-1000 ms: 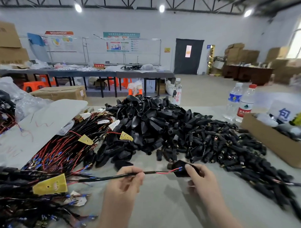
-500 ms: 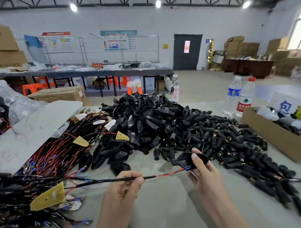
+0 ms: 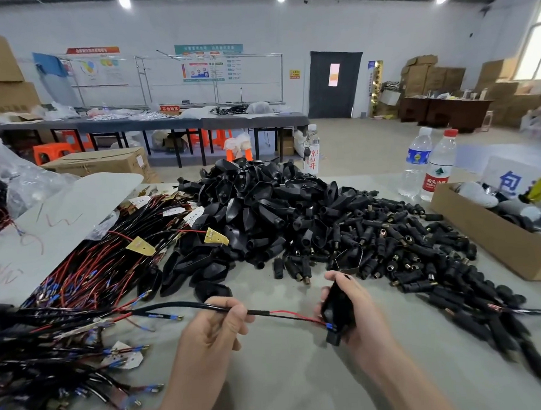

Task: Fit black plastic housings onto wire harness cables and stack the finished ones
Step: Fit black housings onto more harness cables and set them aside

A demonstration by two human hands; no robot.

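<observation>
Nearest the person, low over the grey surface, the left hand pinches a harness cable by its black sheath, fingers curled round it, while the right hand grips a black housing, narrow end down. The cable's red wire and a blue-sleeved terminal reach the housing's lower end. I'd judge this one is mid-fitting, though whether the wires have gone inside is hidden by the fingers and the dark plastic. To the left, a tangle of cables runs off the frame edge, too blurred to say if any carry housings, so the finished stack cannot be picked out. Farther back, a sheaf of bare harnesses, a big heap of loose housings and a spread of small plugs suggest most of the job remains.
</observation>
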